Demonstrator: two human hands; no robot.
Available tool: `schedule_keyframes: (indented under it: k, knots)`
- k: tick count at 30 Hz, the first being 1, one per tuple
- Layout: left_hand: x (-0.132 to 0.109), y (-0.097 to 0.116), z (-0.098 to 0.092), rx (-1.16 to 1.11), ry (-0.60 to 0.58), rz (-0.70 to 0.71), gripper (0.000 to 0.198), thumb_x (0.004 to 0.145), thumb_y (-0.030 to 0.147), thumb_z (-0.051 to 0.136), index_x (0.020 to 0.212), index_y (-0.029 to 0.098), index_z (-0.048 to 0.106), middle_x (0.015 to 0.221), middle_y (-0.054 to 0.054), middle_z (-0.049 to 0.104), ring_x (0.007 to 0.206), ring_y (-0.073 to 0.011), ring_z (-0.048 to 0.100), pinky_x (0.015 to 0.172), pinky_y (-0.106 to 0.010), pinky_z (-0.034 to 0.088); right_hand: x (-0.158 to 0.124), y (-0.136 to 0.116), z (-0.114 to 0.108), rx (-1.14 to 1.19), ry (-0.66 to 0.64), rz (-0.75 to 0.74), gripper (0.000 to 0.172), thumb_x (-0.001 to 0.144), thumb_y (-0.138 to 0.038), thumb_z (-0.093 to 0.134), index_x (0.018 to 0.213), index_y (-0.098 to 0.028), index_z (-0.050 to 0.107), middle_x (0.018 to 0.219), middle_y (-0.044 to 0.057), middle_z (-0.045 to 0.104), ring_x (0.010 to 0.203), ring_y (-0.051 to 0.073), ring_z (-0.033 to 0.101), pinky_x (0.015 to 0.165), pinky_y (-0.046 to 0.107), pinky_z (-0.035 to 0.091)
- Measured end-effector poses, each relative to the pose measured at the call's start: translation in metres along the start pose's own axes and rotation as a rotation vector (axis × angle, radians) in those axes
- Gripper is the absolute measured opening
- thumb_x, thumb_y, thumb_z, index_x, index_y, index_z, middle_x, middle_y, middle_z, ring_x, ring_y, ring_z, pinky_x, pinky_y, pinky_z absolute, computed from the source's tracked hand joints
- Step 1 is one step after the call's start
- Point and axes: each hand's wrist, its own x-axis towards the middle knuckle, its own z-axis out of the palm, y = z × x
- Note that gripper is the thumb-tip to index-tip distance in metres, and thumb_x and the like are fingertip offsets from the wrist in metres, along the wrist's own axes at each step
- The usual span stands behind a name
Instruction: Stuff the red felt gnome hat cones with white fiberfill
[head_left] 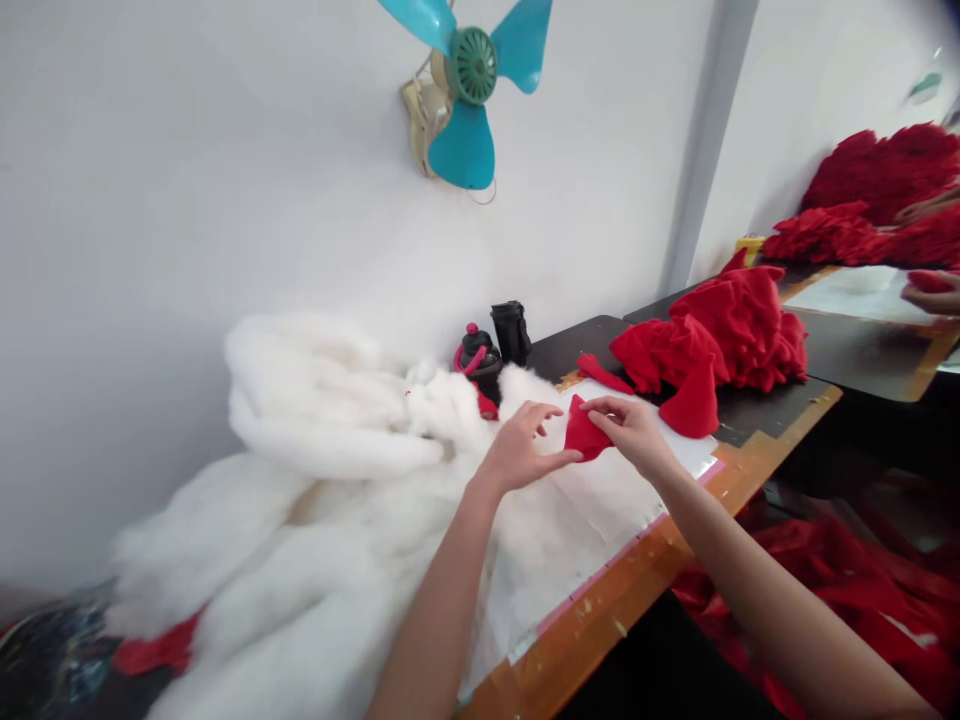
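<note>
A small triangular piece of red fabric (585, 430) lies on a white paper sheet (600, 500) between my hands. My right hand (630, 430) is shut on its upper edge, with the fingertips pressing on the cloth. My left hand (521, 450) has its fingers apart, and its thumb tip touches the lower edge of the piece. A large mass of white fluffy stuffing (330, 480) lies just left of my left hand. A heap of red cloth (712, 340) lies beyond my right hand.
A teal wall fan (457, 90) hangs above a black bottle (511, 332) and a dark pink-corded object (478, 358). The dark table (750, 425) has an orange-taped edge. At the right, a co-worker's hand (934, 295) is near fluffy red material (877, 175). Red cloth (825, 590) lies below the table.
</note>
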Motion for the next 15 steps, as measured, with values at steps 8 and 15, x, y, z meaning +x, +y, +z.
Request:
schedule_keyframes:
  k: [8, 15]
  knots:
    - [0.005, -0.002, -0.019, -0.221, 0.639, -0.104, 0.018, 0.081, 0.01, 0.056, 0.095, 0.02, 0.062, 0.086, -0.002, 0.068, 0.076, -0.0141, 0.063, 0.066, -0.023, 0.048, 0.028, -0.007, 0.02, -0.03, -0.152, -0.142, 0.052, 0.085, -0.054, 0.064, 0.126, -0.023, 0.058, 0.107, 0.009, 0.063, 0.084, 0.02, 0.064, 0.065, 0.033, 0.057]
    - [0.006, -0.031, -0.017, -0.617, 0.915, -0.198, 0.016, 0.085, 0.026, 0.064, 0.088, 0.021, 0.049, 0.076, 0.002, 0.054, 0.066, -0.0106, 0.052, 0.06, -0.02, 0.044, 0.074, 0.012, 0.062, -0.565, -0.465, -0.217, 0.03, 0.074, -0.016, 0.069, 0.103, -0.015, 0.073, 0.095, 0.009, 0.071, 0.09, 0.025, 0.066, 0.088, 0.037, 0.052]
